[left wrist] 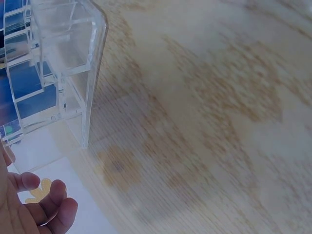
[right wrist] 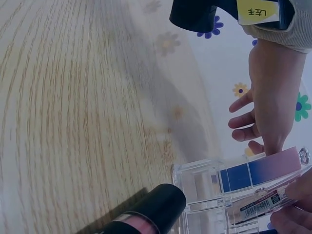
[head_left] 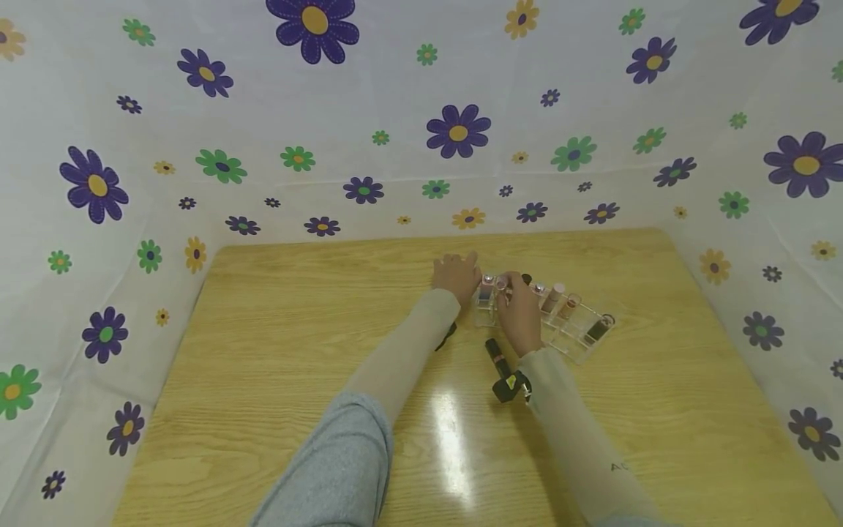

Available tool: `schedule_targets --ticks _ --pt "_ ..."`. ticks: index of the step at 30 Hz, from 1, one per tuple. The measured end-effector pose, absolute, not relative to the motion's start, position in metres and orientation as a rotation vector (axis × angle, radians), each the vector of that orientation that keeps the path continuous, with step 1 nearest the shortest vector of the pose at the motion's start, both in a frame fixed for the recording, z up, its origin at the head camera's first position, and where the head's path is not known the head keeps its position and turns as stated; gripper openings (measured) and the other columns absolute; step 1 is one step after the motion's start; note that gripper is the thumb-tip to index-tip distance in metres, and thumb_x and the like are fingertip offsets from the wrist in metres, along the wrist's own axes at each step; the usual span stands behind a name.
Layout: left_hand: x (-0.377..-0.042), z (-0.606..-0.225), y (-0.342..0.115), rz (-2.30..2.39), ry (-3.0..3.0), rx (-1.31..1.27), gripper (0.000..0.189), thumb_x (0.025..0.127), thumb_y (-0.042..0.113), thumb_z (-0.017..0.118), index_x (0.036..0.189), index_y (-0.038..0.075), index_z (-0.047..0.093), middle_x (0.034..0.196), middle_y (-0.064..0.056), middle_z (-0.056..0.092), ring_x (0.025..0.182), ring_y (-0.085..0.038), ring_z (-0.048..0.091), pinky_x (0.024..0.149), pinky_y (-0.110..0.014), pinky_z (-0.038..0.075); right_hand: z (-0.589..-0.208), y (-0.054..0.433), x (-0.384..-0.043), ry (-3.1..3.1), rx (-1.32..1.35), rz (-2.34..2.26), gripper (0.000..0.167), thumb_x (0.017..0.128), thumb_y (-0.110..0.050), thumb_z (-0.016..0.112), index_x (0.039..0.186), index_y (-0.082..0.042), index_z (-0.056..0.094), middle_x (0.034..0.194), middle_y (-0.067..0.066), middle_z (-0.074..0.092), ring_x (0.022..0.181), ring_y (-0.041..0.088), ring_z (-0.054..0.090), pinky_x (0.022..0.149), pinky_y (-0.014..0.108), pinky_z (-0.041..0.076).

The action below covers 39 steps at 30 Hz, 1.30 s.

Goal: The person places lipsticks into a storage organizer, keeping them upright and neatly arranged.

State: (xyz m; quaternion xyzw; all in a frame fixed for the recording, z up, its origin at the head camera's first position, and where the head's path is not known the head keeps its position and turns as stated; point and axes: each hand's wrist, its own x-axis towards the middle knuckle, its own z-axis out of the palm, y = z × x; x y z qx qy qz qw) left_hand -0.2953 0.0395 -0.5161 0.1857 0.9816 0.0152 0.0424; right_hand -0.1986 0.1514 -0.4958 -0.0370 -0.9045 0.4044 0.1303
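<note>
A clear plastic organizer [head_left: 571,345] with several compartments stands on the table toward the back right. My right hand [head_left: 520,311] pinches a clear tube with a barcode label [right wrist: 258,205] at its upper end, the lower part sitting inside a compartment. Beside that tube is a blue-and-pink tube [right wrist: 261,170] with a jewel-like end, in the corner compartment. My left hand [head_left: 456,277] is at the organizer's left end, its thumb side close against it and the other fingers [left wrist: 57,187] loosely bent, holding nothing.
More cosmetic tubes, among them a pinkish tube [head_left: 552,298] and a dark green one [head_left: 599,328], stand in the organizer. A black tube with a pink band [head_left: 497,356] is in front, by my right wrist. Flower-patterned cloth [head_left: 395,146] borders the wooden table [head_left: 296,366].
</note>
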Motion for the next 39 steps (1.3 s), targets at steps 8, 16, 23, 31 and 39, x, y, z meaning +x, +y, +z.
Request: schedule_targets --ticks 8,16,23,31,39 --pt "-0.295 -0.516 0.041 0.152 3.015 0.535 0.031 0.101 0.035 0.031 0.125 0.021 0.044 0.117 -0.012 0.063 0.112 -0.028 0.055 0.098 -0.048 0.041 -0.492 0.154 -0.195 -2.622 -0.101 1.145 0.029 0.094 -0.007 0.053 0.122 0.002 0.051 0.118 0.022 0.061 0.104 0.036 0.063 0.087 0.043 0.053" --pt "-0.291 -0.508 0.042 0.109 2.975 0.539 0.038 0.102 0.037 0.029 0.135 0.022 0.039 0.125 -0.011 0.06 0.119 -0.029 0.052 0.102 -0.049 0.039 -0.472 0.158 -0.18 -2.584 -0.061 1.093 0.034 0.091 -0.005 0.056 0.124 0.001 0.053 0.12 0.02 0.06 0.101 0.034 0.061 0.085 0.044 0.051" --pt "-0.293 -0.51 0.04 0.111 2.966 0.577 0.034 0.102 0.035 0.031 0.131 0.021 0.04 0.122 -0.011 0.06 0.118 -0.03 0.053 0.101 -0.05 0.039 -0.466 0.161 -0.15 -2.609 0.0 1.086 0.022 0.087 -0.002 0.058 0.108 0.003 0.061 0.103 0.019 0.065 0.09 0.032 0.063 0.078 0.043 0.053" --pt "-0.3 -0.521 0.036 0.1 2.989 0.546 0.038 0.102 0.039 0.027 0.135 0.023 0.037 0.126 -0.011 0.059 0.121 -0.029 0.051 0.103 -0.05 0.038 -0.491 0.153 -0.135 -3.088 0.002 0.84 0.03 0.082 -0.014 0.07 0.108 -0.002 0.063 0.105 0.016 0.065 0.077 0.024 0.063 0.061 0.033 0.053" --pt "-0.299 -0.525 0.038 0.162 3.0 0.534 0.034 0.102 0.038 0.028 0.129 0.022 0.041 0.123 -0.012 0.06 0.12 -0.03 0.052 0.104 -0.051 0.037 -0.505 0.152 -0.136 -3.231 -0.066 0.827 0.044 0.079 -0.011 0.067 0.119 0.001 0.055 0.089 0.012 0.06 0.067 0.018 0.052 0.056 0.029 0.045"
